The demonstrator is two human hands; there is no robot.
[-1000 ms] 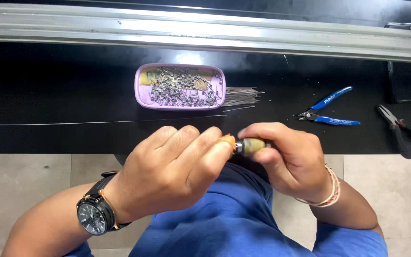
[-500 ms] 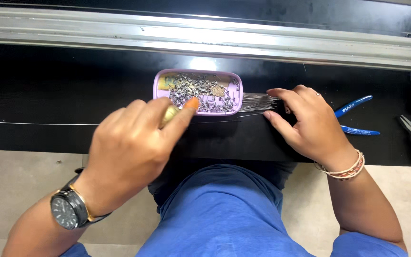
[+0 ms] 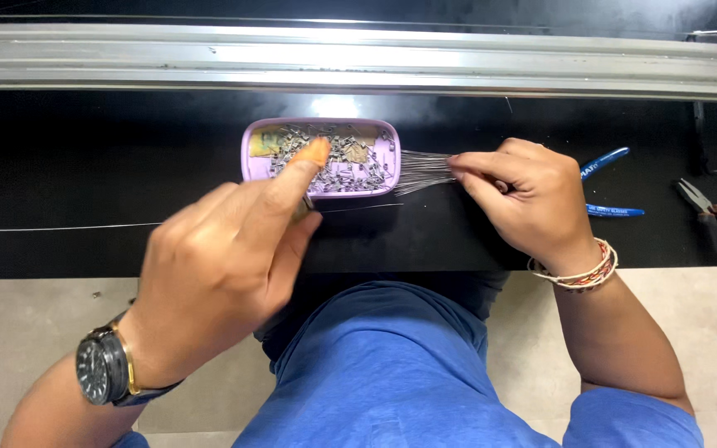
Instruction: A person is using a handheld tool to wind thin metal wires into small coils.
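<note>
While the L hand (image 3: 226,257) is held narrow, forefinger over the lilac tray (image 3: 251,153) of small metal parts, and the R hand (image 3: 524,199) pinches the wires (image 3: 421,170) just right, one wire only should be drawn.

One package in view: a shallow lilac plastic tub (image 3: 248,159), rounded-rectangular and open-topped, on the black bench. It sits directly under the left hand's (image 3: 226,265) raised index fingertip, just left of the right hand's (image 3: 533,199) fingertips. Inside lie yellowish paper labels (image 3: 264,143) at the far-left corner, beyond the left fingertip, half buried under small grey metal parts (image 3: 350,166). No signs, no screens.
</note>
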